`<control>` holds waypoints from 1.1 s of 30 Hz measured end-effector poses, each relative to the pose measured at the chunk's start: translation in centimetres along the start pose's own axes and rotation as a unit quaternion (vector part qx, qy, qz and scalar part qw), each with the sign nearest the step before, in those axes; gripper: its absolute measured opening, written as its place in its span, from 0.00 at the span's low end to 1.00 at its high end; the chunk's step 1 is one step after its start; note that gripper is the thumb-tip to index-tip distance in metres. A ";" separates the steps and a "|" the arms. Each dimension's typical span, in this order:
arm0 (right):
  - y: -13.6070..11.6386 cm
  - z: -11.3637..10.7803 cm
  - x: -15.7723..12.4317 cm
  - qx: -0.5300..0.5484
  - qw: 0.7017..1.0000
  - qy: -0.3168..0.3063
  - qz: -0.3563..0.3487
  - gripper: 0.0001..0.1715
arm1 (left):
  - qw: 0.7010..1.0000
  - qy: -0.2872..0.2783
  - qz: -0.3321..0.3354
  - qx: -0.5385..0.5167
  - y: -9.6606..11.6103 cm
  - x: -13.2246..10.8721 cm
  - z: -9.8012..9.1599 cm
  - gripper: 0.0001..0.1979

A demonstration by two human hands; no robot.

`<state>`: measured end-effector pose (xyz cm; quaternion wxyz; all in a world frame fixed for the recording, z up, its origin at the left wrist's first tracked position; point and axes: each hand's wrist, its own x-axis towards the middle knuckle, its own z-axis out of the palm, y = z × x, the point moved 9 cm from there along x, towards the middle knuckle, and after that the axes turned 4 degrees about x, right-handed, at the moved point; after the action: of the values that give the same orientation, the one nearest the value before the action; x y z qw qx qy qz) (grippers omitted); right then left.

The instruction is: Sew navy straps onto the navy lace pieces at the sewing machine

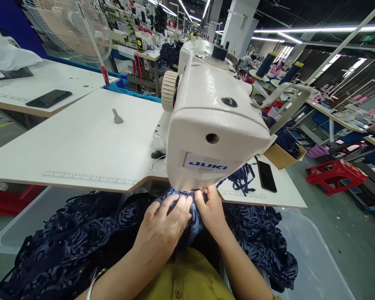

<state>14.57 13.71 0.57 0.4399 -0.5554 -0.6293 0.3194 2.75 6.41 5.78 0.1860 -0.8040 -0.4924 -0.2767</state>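
A white JUKI sewing machine stands right in front of me, its head hiding the needle area. Beneath its near end, my left hand has its fingers bent and close together over a piece of navy patterned fabric. My right hand pinches the same fabric close to the table edge, thumb against the curled fingers. A lighter blue side of the fabric hangs down between the two hands. Large heaps of navy patterned garments lie across my lap to both sides, over a clear plastic bin.
Navy straps and a phone lie right of the machine. On the left tabletop rests a small grey metal piece. Another phone and a fan are farther left. A red stool and cardboard box stand right.
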 end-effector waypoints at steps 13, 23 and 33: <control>-0.2 -1.7 -0.5 -0.073 0.992 -0.057 -0.080 0.06 | 0.999 -0.041 -0.006 0.030 0.0 0.4 0.3 0.15; 3.2 -6.4 -1.8 -0.130 0.982 -0.126 -0.046 0.09 | 0.998 -0.038 -0.003 0.052 0.1 0.6 0.3 0.13; 2.7 -9.3 -2.3 -0.201 0.977 -0.057 -0.053 0.19 | 0.998 -0.058 0.003 0.006 0.8 0.4 0.6 0.32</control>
<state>24.16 11.13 1.50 0.2992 -0.5793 -0.7331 0.1937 3.76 6.61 5.55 0.1624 -0.8189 -0.5020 -0.2259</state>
